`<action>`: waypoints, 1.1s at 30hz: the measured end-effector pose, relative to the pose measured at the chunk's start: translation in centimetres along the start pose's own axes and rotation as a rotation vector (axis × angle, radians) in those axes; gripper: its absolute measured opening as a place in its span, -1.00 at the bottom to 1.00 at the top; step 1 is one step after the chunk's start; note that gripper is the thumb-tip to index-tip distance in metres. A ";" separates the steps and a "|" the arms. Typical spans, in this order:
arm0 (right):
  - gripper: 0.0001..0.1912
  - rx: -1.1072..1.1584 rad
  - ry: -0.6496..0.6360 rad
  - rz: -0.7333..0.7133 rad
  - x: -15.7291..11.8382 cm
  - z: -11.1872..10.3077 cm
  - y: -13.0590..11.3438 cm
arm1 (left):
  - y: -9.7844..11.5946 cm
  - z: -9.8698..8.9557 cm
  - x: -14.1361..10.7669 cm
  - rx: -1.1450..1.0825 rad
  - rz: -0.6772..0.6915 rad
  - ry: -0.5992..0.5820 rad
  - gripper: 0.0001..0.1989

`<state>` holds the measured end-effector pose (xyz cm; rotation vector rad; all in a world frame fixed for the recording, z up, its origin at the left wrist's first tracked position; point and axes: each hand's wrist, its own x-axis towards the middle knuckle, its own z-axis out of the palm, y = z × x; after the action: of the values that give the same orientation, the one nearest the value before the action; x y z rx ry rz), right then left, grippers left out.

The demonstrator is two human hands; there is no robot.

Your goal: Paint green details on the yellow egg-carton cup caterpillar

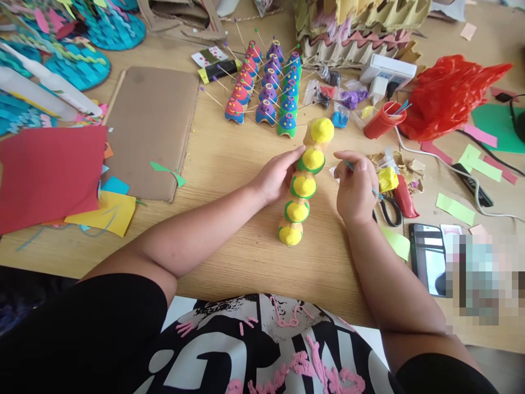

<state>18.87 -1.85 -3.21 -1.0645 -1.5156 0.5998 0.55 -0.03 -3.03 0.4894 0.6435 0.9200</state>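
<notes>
1. Currently, one egg-carton strip point(304, 186) with five yellow domes sits between our hands.
2. Our left hand point(277, 176) grips it; our right hand point(355, 186), apart, pinches one blue stick point(376, 193).
3. Beyond our left hand: three painted strips point(268, 94).

Left fingers point(292, 157) hold a yellow-bumped carton strip point(304, 186)
</notes>
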 end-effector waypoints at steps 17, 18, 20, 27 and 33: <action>-0.58 0.346 -0.186 0.181 -0.2 0.9 -0.7 | 0.2 0.6 0.0 -0.156 -0.063 0.099 -0.80; -0.56 0.327 -0.162 0.196 -0.1 0.8 -0.5 | 0.3 0.6 0.0 -0.162 -0.090 0.106 -0.79; -0.54 0.329 -0.138 0.230 0.0 0.7 0.0 | 0.5 0.7 -0.1 -0.171 -0.131 0.108 -0.75; -0.56 0.357 -0.145 0.191 -0.3 0.9 0.9 | 0.8 1.2 -0.5 -0.165 -0.094 0.083 -0.73; -0.62 0.270 -0.107 0.118 -0.3 1.2 0.4 | 0.4 0.7 -0.2 -0.201 -0.112 0.080 -0.84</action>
<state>17.88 -1.73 -4.00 -0.9282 -1.4219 0.9289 0.76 -0.07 -2.25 0.2365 0.6364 0.8905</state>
